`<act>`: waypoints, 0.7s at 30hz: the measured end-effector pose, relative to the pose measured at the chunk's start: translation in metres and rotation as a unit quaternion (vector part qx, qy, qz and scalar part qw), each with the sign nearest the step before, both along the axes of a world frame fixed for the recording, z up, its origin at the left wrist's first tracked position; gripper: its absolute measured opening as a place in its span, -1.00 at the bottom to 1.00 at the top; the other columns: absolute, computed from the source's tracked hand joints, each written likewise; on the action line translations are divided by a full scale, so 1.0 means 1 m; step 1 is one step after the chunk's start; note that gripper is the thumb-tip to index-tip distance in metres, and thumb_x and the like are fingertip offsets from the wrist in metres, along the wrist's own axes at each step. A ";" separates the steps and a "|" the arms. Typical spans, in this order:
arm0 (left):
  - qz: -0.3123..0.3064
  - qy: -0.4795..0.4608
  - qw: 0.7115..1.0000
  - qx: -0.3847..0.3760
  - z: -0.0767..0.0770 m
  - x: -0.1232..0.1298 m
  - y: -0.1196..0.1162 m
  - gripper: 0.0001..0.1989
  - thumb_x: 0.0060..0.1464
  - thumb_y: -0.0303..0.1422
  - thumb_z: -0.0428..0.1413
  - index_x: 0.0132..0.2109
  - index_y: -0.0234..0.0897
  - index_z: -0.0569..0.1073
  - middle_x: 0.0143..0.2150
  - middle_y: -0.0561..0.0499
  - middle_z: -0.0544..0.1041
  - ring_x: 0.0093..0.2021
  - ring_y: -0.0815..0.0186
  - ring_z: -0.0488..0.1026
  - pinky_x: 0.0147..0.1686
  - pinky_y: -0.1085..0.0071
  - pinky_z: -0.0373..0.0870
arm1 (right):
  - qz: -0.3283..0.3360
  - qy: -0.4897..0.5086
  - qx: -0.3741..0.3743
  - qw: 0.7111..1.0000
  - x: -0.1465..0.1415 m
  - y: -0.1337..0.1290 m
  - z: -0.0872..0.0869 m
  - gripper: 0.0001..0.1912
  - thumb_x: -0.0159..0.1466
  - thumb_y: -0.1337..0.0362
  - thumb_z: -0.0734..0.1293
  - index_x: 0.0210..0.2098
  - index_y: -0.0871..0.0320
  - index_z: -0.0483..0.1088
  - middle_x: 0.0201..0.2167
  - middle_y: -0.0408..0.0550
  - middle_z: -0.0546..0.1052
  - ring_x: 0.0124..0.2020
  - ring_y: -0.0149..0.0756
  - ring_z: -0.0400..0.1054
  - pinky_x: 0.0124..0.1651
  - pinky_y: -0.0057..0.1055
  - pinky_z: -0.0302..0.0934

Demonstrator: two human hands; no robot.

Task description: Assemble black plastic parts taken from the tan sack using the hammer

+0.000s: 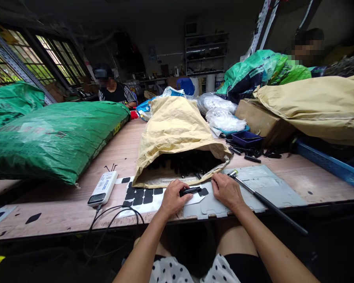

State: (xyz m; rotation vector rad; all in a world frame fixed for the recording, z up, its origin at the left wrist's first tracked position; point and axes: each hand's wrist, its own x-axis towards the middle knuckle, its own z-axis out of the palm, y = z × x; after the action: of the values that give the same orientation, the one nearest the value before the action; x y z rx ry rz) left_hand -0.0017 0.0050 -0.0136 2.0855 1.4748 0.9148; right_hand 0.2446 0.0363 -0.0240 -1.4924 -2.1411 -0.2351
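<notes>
My left hand (176, 196) is closed on a black pen-like piece (191, 191) that points to the right, just in front of the mouth of a tan sack (177, 122). Many dark pieces (184, 163) lie inside the sack's opening. At the sack's lower right edge, my right hand (226, 190) rests with curled fingers; what they hold, if anything, is hidden. Under the left hand lies a white sheet with black squares (144, 196). A hammer (259, 196) with a long black handle lies to the right of my right hand, on a grey board (271, 182).
A white power bank (103, 188) with a black cable is on the left. Behind it bulges a green sack (56, 133). A blue tray (246, 138), a cardboard box (261, 120) and a blue crate (330, 163) stand right. Two people (115, 90) are farther back.
</notes>
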 end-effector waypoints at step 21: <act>0.004 -0.012 1.000 -0.017 0.003 0.001 0.000 -0.86 0.01 -0.38 0.30 -0.23 -0.19 0.55 -0.26 0.04 0.51 -0.14 0.21 0.39 -0.10 0.31 0.27 | -0.234 0.016 -0.106 0.966 0.094 -0.031 0.006 -0.73 0.36 0.09 0.16 -0.22 0.12 0.37 -0.21 0.09 0.49 -0.19 -0.08 0.36 -0.26 -0.27 0.11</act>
State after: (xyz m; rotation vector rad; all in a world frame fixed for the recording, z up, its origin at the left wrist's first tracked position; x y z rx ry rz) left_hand -0.0011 0.0048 -0.0108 2.0385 1.4764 0.9073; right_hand 0.3389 0.0056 -0.0180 -2.1021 -1.8024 -0.1458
